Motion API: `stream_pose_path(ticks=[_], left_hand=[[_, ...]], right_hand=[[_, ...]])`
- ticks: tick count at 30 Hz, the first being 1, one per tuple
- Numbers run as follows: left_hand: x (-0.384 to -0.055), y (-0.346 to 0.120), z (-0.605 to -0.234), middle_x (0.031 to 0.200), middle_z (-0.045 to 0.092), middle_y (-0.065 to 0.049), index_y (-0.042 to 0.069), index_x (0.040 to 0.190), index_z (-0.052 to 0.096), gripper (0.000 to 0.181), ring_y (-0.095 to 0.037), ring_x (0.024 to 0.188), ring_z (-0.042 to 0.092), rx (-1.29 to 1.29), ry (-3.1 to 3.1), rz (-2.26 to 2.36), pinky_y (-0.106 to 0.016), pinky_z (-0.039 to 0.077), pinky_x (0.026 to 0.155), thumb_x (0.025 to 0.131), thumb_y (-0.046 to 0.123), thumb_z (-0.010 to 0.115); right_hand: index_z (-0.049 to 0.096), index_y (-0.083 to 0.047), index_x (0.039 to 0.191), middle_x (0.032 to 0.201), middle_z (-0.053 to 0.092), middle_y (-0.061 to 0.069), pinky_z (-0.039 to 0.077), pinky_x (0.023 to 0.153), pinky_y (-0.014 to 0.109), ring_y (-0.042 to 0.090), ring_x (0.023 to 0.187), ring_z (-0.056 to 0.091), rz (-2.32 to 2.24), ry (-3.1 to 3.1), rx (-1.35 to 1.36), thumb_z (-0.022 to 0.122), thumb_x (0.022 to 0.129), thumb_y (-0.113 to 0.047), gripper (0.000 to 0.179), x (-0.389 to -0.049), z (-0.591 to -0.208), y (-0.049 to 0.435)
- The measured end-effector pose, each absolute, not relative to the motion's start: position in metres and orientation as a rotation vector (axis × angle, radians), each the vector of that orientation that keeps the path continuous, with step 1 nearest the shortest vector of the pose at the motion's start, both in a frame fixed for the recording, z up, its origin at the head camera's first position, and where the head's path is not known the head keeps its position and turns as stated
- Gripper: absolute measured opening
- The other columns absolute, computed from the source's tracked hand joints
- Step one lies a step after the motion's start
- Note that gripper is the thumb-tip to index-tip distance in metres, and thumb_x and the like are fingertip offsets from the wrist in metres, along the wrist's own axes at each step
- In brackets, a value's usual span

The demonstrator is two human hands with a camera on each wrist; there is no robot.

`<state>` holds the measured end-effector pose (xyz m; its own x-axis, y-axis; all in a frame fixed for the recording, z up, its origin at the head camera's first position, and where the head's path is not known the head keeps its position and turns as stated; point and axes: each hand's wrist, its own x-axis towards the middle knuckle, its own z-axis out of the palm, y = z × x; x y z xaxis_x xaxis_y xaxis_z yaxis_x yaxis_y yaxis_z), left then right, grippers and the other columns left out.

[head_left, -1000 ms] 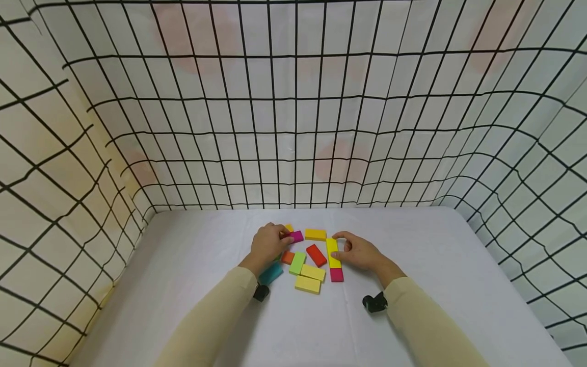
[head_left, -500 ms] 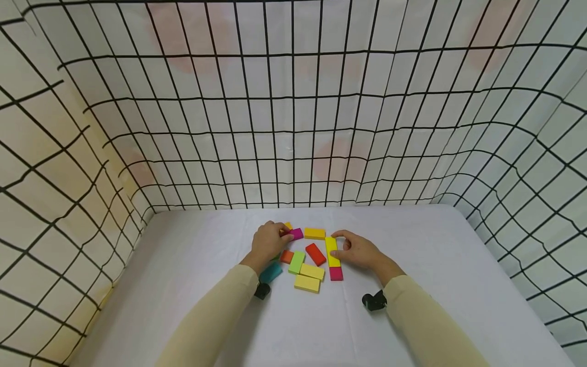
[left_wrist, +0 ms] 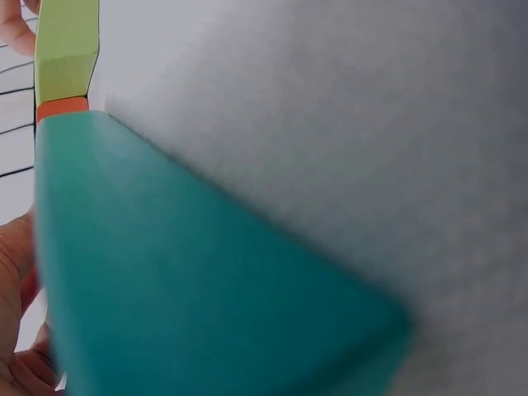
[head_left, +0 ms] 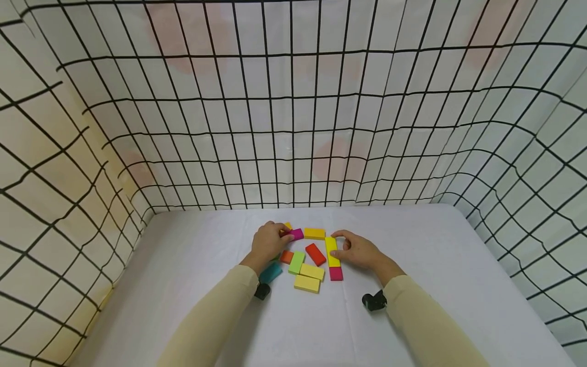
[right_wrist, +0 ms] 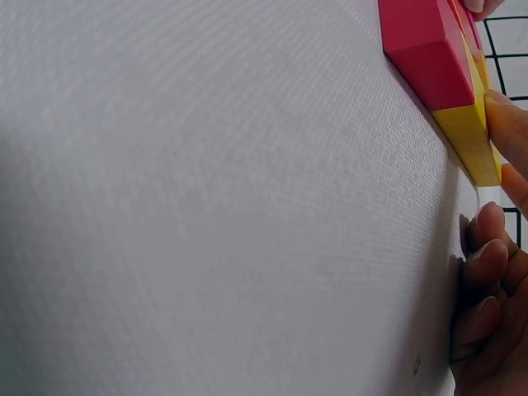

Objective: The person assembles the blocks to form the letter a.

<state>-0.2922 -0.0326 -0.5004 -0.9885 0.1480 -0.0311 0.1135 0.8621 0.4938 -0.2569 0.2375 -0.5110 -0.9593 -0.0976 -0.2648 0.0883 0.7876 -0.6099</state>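
In the head view my left hand (head_left: 267, 240) holds a magenta block (head_left: 297, 234) between thumb and fingers at the far left of a group of blocks. Part of it is hidden by the fingers. An orange-yellow block (head_left: 287, 225) shows just behind. My right hand (head_left: 359, 251) grips a bright yellow block (head_left: 331, 250), thumb on its near part and index finger at its far end. That block lies end to end with a crimson block (head_left: 336, 273). In the right wrist view, the thumb touches the yellow block (right_wrist: 467, 136) while the other fingers are curled beside it.
Between the hands lie a golden yellow block (head_left: 314, 233), a red block (head_left: 315, 254), an orange block (head_left: 286, 257), a light green block (head_left: 296, 262) and two pale yellow blocks (head_left: 307, 284). A teal block (head_left: 270, 273) sits by the left wrist. Black wire mesh (head_left: 293, 132) surrounds the white table (head_left: 302, 331).
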Motion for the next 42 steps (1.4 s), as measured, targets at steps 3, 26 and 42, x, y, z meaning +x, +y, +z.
stream_pose_path(ticks=[3, 26, 42], left_hand=[[-0.292, -0.033, -0.501, 0.108, 0.067, -0.005, 0.019, 0.116, 0.076, 0.033, -0.02, 0.09, 0.058, 0.208, 2.971, 0.783, -0.034, 0.054, 0.083, 0.093, 0.043, 0.073], [-0.293, -0.033, -0.503, 0.106, 0.065, -0.005, 0.019, 0.117, 0.075, 0.034, -0.021, 0.091, 0.058, 0.204, 2.949, 0.797, -0.035, 0.053, 0.083, 0.093, 0.044, 0.073], [-0.274, -0.03, -0.49, 0.095, 0.061, -0.001, 0.019, 0.117, 0.074, 0.032, -0.018, 0.088, 0.053, 0.445, 2.904, 0.756, -0.028, 0.048, 0.071, 0.094, 0.041, 0.073]], right_hand=[[0.056, -0.028, 0.138, 0.088, 0.052, 0.003, 0.037, 0.066, 0.031, 0.019, 0.079, 0.05, -0.941, 2.697, -0.005, 0.076, 0.089, -0.041, 0.054, -0.257, -0.511, 0.238], [0.056, -0.028, 0.138, 0.087, 0.051, 0.003, 0.037, 0.066, 0.031, 0.019, 0.078, 0.05, -0.952, 2.692, -0.009, 0.077, 0.089, -0.041, 0.054, -0.257, -0.512, 0.239], [0.056, -0.028, 0.138, 0.087, 0.051, 0.003, 0.037, 0.066, 0.031, 0.02, 0.078, 0.05, -0.956, 2.691, -0.013, 0.076, 0.089, -0.042, 0.055, -0.257, -0.511, 0.24]])
